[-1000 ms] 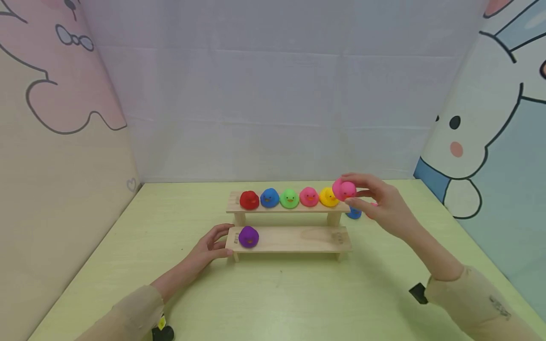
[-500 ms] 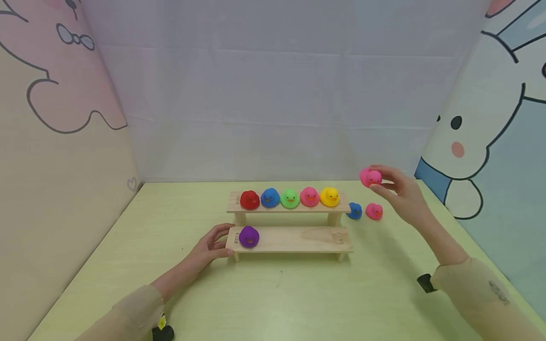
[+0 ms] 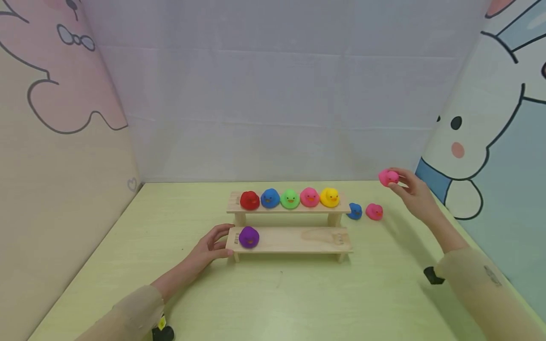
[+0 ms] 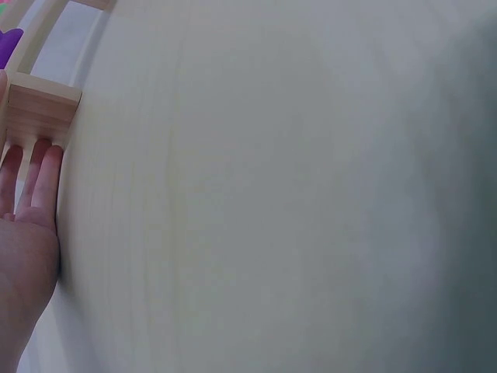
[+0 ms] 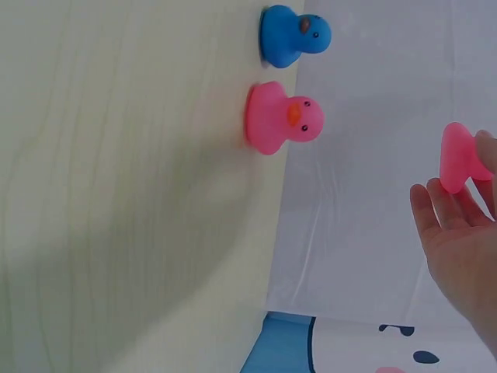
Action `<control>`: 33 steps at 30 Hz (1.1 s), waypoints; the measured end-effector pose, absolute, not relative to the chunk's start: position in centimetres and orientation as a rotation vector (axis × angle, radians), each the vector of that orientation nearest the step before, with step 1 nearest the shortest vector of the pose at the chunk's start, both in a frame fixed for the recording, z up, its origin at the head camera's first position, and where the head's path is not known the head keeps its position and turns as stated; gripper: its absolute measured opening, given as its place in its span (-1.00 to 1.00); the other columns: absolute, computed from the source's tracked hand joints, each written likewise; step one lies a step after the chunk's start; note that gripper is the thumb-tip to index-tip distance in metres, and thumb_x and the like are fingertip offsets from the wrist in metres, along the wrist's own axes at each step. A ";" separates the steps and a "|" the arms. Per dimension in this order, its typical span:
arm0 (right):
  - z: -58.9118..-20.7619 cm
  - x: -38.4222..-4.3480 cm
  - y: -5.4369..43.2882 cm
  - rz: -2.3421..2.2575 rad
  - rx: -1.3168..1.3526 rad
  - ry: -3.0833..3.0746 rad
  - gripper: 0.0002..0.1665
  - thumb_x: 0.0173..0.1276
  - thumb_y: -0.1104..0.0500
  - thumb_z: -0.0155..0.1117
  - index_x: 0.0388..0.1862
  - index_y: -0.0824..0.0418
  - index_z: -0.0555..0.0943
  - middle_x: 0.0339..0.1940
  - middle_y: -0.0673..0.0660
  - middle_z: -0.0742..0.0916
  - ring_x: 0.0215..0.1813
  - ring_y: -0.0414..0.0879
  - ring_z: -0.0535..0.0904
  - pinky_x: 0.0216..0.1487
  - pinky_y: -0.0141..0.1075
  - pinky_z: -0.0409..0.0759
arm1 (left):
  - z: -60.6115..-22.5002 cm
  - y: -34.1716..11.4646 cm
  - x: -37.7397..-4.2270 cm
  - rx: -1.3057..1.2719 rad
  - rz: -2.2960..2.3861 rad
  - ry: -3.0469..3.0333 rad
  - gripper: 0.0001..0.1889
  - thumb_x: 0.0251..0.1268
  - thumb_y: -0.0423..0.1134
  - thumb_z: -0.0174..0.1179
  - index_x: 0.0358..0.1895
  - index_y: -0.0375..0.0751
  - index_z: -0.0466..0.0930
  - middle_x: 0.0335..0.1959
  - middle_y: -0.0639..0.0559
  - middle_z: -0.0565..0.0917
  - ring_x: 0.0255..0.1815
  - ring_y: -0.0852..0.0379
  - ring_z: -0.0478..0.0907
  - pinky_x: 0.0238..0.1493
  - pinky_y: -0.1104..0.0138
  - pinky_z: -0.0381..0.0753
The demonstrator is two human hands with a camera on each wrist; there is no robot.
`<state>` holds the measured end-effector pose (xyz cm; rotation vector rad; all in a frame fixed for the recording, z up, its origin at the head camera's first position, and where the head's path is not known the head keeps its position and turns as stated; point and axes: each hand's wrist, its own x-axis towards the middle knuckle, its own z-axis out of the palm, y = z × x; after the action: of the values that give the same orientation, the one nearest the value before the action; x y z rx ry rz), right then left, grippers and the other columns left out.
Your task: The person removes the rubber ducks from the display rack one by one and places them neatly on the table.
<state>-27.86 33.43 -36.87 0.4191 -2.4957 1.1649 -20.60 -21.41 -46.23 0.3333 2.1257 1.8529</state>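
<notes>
Up off the table at the right, my right hand (image 3: 415,194) pinches a pink rubber duck (image 3: 388,177) between thumb and fingers; the right wrist view shows the same duck (image 5: 460,158) from its flat underside. My left hand (image 3: 209,245) holds the left end of the two-tier wooden display rack (image 3: 290,244), thumb at the front corner and fingers toward the back. On the upper tier sit a red duck (image 3: 249,201), a blue duck (image 3: 270,198), a green duck (image 3: 290,199), a pink duck (image 3: 309,197) and a yellow duck (image 3: 330,197). A purple duck (image 3: 249,237) occupies the lower tier's left end.
Behind the rack's right end, a loose blue duck (image 3: 355,211) and a loose pink duck (image 3: 374,211) stand on the light wooden table (image 3: 273,293). A pale cloth (image 3: 273,94) hangs along the table's back edge, with printed panels at both sides.
My right hand has carried the pink duck from above the upper tier's right end away to the right, uncovering the yellow duck and the two loose ducks. My left hand has stayed put.
</notes>
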 end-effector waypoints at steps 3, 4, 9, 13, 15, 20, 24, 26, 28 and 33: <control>-37.6 -28.5 34.4 1.167 0.442 -2.502 -0.45 0.48 0.24 0.14 0.37 0.42 0.34 0.23 0.41 0.51 0.08 -0.73 0.28 -0.02 -0.83 0.34 | -46.3 -21.4 -20.6 0.330 1.847 2.131 -0.28 0.29 -0.27 0.28 0.48 -0.05 0.15 0.50 -0.20 0.27 0.31 -0.11 0.53 0.32 0.17 0.45; -37.9 -28.6 34.6 1.163 0.446 -2.510 -0.46 0.49 0.25 0.13 0.36 0.45 0.33 0.23 0.43 0.50 0.08 -0.72 0.28 -0.01 -0.84 0.33 | -46.3 -21.4 -20.6 0.328 1.846 2.132 -0.28 0.29 -0.27 0.28 0.48 -0.05 0.15 0.50 -0.20 0.27 0.31 -0.10 0.53 0.31 0.19 0.46; -39.0 -28.8 35.8 1.119 0.403 -2.595 -0.47 0.52 0.22 0.09 0.35 0.49 0.30 0.22 0.45 0.49 0.21 -0.20 0.49 -0.01 -0.84 0.32 | -46.1 -21.4 -20.5 0.336 1.833 2.144 -0.28 0.30 -0.27 0.27 0.48 -0.09 0.14 0.50 -0.22 0.27 0.26 0.04 0.57 0.29 0.26 0.45; -39.9 -29.0 36.6 1.054 0.335 -2.682 -0.43 0.54 0.14 0.08 0.36 0.48 0.30 0.23 0.47 0.50 0.23 0.25 0.41 0.18 -0.41 0.56 | -46.0 -21.4 -20.5 0.339 1.830 2.148 -0.28 0.30 -0.27 0.27 0.48 -0.11 0.13 0.50 -0.24 0.26 0.22 0.13 0.59 0.28 0.29 0.44; -40.5 -29.1 37.1 1.036 0.339 -2.700 -0.43 0.54 0.15 0.09 0.34 0.50 0.31 0.23 0.51 0.51 0.23 0.30 0.40 0.25 -0.08 0.52 | -46.0 -21.4 -20.5 0.331 1.835 2.141 -0.28 0.30 -0.28 0.27 0.48 -0.09 0.14 0.50 -0.22 0.26 0.23 0.11 0.59 0.26 0.31 0.45; -41.7 -29.3 38.0 0.983 0.383 -2.734 -0.48 0.52 0.18 0.12 0.28 0.52 0.37 0.19 0.53 0.54 0.18 0.24 0.44 0.28 -0.03 0.49 | -46.0 -21.3 -20.5 0.335 1.847 2.127 -0.28 0.30 -0.27 0.27 0.48 -0.06 0.15 0.50 -0.20 0.26 0.30 -0.04 0.55 0.25 0.30 0.48; -42.1 -29.2 38.5 1.028 0.379 -2.814 -0.45 0.54 0.14 0.08 0.31 0.52 0.33 0.24 0.57 0.48 0.29 0.39 0.37 0.34 0.17 0.37 | -46.1 -21.3 -20.5 0.339 1.854 2.120 -0.28 0.29 -0.28 0.27 0.48 -0.07 0.15 0.50 -0.21 0.27 0.31 -0.07 0.54 0.23 0.32 0.48; -42.1 -29.0 38.7 1.055 0.347 -2.888 -0.41 0.56 0.11 0.05 0.34 0.52 0.29 0.29 0.59 0.43 0.35 0.47 0.28 0.32 0.34 0.26 | -46.1 -21.4 -20.5 0.340 1.855 2.121 -0.28 0.29 -0.29 0.28 0.48 -0.07 0.15 0.50 -0.21 0.28 0.29 -0.04 0.55 0.22 0.34 0.48; -42.2 -28.9 38.9 1.072 0.318 -2.970 -0.37 0.57 0.07 0.01 0.37 0.52 0.24 0.34 0.60 0.37 0.40 0.53 0.20 0.33 0.39 0.20 | -46.1 -21.4 -20.5 0.340 1.853 2.121 -0.28 0.29 -0.28 0.27 0.48 -0.07 0.15 0.50 -0.21 0.27 0.27 0.00 0.57 0.21 0.36 0.47; -42.2 -28.7 39.2 1.075 0.298 -3.084 -0.34 0.58 0.04 0.01 0.40 0.50 0.20 0.38 0.59 0.32 0.42 0.56 0.14 0.34 0.40 0.18 | -46.0 -21.4 -20.5 0.341 1.853 2.117 -0.28 0.29 -0.29 0.27 0.48 -0.07 0.14 0.50 -0.21 0.27 0.24 0.06 0.59 0.20 0.38 0.47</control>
<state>-28.67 39.19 -42.23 0.2980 -3.0845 1.0751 -20.52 -21.39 -46.04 0.3410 2.1168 1.8529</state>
